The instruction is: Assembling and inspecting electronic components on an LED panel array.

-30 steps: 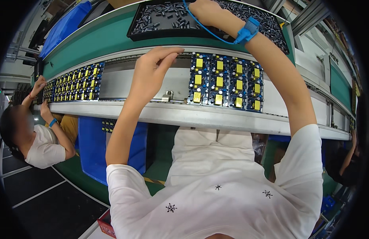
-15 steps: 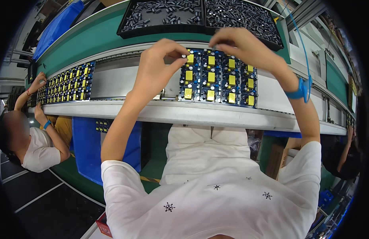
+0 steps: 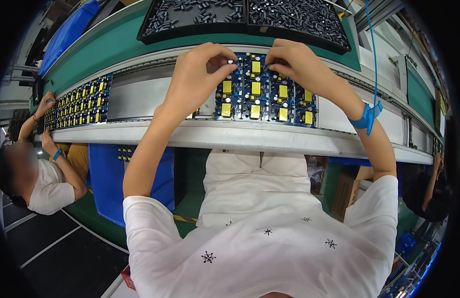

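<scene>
A panel of dark blue circuit boards (image 3: pixel 244 94) with yellow block parts lies on the conveyor rail in front of me. My left hand (image 3: pixel 196 69) is at the panel's far left corner, thumb and forefinger pinched on a small capacitor (image 3: pixel 231 62) with a silvery top. Over the far middle-right of the boards, my right hand (image 3: pixel 302 64) is closed, its fingertips low among the parts. A small dark piece, seemingly a capacitor, is mostly hidden between them. A blue strap (image 3: pixel 365 116) with a cord circles my right wrist.
Two black trays (image 3: pixel 190 35) of loose dark capacitors stand beyond the rail on a green surface. More boards (image 3: pixel 86 102) lie left, by a co-worker's hands (image 3: pixel 47 102). A blue bin (image 3: pixel 106 181) stands below the rail's metal edge (image 3: pixel 289 138). Another person's arm shows far right.
My right hand has come down onto the boards, its fingers closing in. My left hand stays pinched at the panel's far left corner. The view has shifted slightly.
</scene>
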A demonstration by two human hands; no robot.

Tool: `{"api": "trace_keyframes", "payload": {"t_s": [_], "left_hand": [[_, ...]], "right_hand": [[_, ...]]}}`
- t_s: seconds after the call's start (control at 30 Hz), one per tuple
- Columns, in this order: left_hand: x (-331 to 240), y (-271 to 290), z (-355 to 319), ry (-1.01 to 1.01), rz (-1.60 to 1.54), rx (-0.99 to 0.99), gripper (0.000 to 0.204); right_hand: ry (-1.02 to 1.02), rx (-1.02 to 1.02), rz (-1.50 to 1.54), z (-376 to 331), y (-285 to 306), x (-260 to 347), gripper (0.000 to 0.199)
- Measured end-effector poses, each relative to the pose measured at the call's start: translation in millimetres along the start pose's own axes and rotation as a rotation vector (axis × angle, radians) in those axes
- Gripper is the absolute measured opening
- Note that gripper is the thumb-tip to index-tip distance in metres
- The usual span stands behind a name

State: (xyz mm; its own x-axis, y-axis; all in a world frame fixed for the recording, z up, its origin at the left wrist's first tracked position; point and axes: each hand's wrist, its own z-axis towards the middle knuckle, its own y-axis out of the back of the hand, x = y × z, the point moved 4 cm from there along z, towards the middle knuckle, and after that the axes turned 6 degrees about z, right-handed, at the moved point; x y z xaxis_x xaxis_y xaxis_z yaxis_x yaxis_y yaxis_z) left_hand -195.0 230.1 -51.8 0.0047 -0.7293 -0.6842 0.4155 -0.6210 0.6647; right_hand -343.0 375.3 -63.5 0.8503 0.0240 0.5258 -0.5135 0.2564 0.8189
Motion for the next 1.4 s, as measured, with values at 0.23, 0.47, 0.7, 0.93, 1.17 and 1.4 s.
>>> {"api": "trace_keyframes", "payload": {"t_s": [0.23,0.47,0.7,0.93,1.17,1.4], "left_hand": [[4,0,-3,0.023,0.011,0.010,0.015],[6,0,-3,0.026,0.010,0.032,0.014],[10,-3,-1,0.025,-0.001,0.034,0.014],[12,-6,4,-0.020,0.076,0.088,0.015],[8,-10,17,0.006,0.053,0.094,0.013],[12,-9,21,0.001,0.251,0.153,0.015]], "right_hand": [[0.024,-0.006,-0.058,0,-2,5,0.011],[-0.007,-0.001,-0.037,1,-5,3,0.011],[0.000,0.041,-0.174,5,-7,5,0.013],[-0.063,0.179,-0.299,27,4,7,0.014],[0.145,-0.086,-0.276,99,28,-21,0.020],[-0.120,0.212,-0.489,147,5,-28,0.021]]}}
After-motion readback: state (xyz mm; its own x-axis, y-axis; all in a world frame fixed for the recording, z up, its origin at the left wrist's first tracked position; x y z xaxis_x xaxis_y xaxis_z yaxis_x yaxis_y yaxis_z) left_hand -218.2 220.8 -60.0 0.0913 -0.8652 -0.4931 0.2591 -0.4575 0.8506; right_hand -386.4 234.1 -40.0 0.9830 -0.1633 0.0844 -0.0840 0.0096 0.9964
